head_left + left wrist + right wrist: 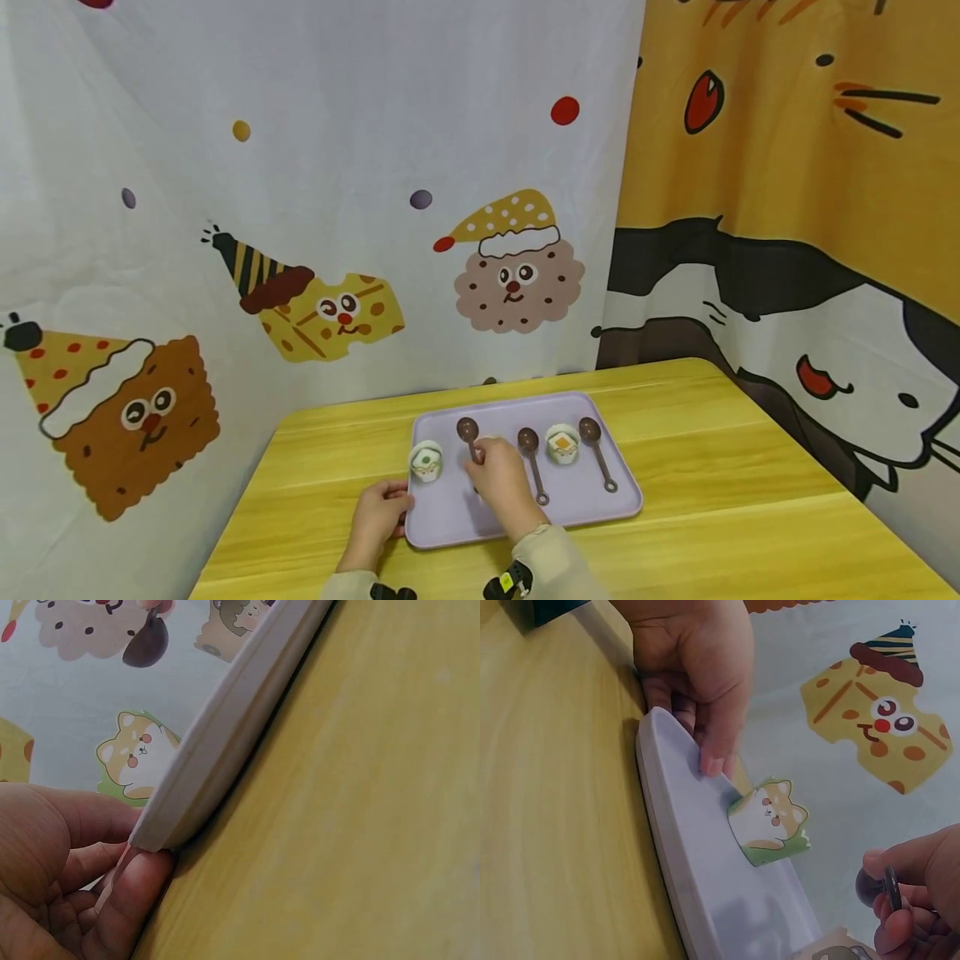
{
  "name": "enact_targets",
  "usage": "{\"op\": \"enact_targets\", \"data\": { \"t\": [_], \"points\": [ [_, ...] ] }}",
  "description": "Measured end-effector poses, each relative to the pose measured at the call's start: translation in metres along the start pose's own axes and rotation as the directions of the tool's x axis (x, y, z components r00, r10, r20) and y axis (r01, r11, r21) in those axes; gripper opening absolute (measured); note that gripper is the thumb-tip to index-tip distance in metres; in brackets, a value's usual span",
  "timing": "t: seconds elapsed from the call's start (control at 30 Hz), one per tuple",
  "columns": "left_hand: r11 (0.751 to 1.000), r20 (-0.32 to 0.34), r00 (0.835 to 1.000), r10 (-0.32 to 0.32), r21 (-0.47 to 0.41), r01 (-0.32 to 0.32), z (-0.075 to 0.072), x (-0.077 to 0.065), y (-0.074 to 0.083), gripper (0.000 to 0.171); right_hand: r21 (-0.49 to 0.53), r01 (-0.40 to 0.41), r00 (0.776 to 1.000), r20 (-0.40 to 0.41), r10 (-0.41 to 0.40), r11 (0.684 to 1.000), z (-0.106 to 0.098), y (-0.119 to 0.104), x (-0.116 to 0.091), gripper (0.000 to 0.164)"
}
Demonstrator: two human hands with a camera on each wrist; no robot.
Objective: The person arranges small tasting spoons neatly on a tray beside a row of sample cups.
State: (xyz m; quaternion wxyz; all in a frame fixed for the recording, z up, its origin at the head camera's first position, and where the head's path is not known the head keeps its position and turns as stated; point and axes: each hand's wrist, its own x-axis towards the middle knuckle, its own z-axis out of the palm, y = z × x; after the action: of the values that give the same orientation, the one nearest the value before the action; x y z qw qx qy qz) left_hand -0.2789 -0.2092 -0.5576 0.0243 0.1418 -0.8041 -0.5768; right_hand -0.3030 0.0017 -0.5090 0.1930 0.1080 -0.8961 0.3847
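Note:
My left hand (378,512) grips the near left edge of a lilac tray (457,529), thumb and fingers on either side of its rim in the left wrist view. Over the tray, my right hand (501,483) pinches the handle of a brown spoon (467,429), its bowl pointing away from me. Left of that spoon stands a small cup (427,461) with a green round mark on top; the right wrist view shows a dog print on this cup (769,821). Another cup is mostly hidden behind my right hand.
Right of my right hand on the tray lie a brown spoon (528,442), a cup with an orange square mark (562,444) and another brown spoon (591,432). The tray rests on a yellow wood-grain table (720,467). Printed cartoon curtains (337,167) hang behind.

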Motion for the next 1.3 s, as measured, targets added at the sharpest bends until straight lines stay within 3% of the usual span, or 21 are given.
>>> {"op": "enact_targets", "data": {
  "t": [0.33,0.67,0.93,1.3],
  "points": [
    [1.0,0.006,1.0,-0.012,-0.009,0.012,0.0,0.0,0.0,0.033,-0.005,-0.012,1.0,0.028,0.012,1.0,0.008,-0.003,-0.003,0.013],
    [1.0,0.003,1.0,-0.01,-0.015,0.01,0.0,0.001,0.001,0.033,-0.032,0.001,1.0,0.028,0.0,0.999,0.023,0.001,-0.012,0.021],
    [1.0,-0.003,1.0,-0.018,-0.014,0.018,0.001,0.0,0.001,0.032,-0.04,-0.055,0.997,0.058,0.057,0.998,0.034,0.005,-0.019,0.016],
    [1.0,0.009,1.0,-0.02,-0.02,0.02,0.0,0.0,0.002,0.032,-0.077,-0.051,0.998,0.026,0.053,0.996,0.041,0.007,-0.026,0.023]
  ]
}}
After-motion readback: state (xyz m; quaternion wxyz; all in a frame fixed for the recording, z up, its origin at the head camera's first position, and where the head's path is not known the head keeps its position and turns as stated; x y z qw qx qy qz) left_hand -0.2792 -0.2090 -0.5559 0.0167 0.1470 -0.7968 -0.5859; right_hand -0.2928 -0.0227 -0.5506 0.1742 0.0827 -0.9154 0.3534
